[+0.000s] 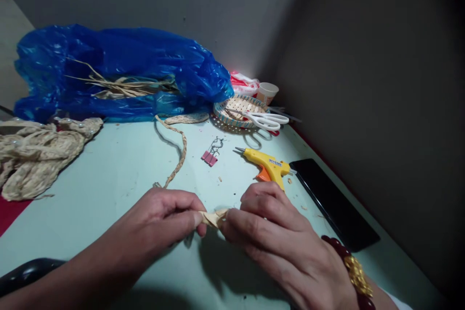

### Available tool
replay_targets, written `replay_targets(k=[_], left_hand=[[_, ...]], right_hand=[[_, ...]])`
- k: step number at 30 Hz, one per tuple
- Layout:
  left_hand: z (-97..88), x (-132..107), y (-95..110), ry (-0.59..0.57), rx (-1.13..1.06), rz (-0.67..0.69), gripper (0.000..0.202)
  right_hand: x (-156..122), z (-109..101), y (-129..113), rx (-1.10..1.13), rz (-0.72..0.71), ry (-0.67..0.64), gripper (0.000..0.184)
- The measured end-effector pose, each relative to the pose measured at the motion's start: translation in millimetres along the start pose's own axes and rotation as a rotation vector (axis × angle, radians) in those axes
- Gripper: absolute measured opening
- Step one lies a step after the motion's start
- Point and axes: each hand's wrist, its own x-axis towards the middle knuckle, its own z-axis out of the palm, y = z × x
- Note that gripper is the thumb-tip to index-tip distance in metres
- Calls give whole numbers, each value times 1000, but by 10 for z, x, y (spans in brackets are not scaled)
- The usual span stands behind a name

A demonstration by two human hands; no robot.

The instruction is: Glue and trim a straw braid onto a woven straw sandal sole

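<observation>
My left hand [165,215] and my right hand [269,230] meet low over the pale green table [109,174]. Both pinch a short tan straw braid end [214,217] between thumb and fingers. The braided straw cord [179,155] trails from my left hand back toward the blue bag. My right wrist wears a dark red bead bracelet [350,264] with a gold charm. A yellow glue gun [269,165] lies just beyond my right hand, nozzle to the left.
A blue plastic bag [119,70] holding straw lies at the back. A woven straw piece [36,155] sits at left. Pink binder clips [210,155], a small woven tray [236,111] with white scissors [267,120], a cup [267,92] and a black phone [334,203] lie nearby.
</observation>
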Motion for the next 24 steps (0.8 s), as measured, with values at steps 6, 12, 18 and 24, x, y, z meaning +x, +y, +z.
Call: replay_targets(k=[6,12,18,24], left_hand=[[19,4,-52,10,-202,16,25],[66,-54,-74,80,-208,51,31],[86,-38,-69,139,-210,44,28],[133,-32,-83,172,-262,70,25]], right_hand=[[5,-20,28,-18,-34,32,45],[23,-29,-17,23,-40,81,44],[16,-18,-54,-4,-17,-2,45],[29,33,-6,-68,-113,27,43]])
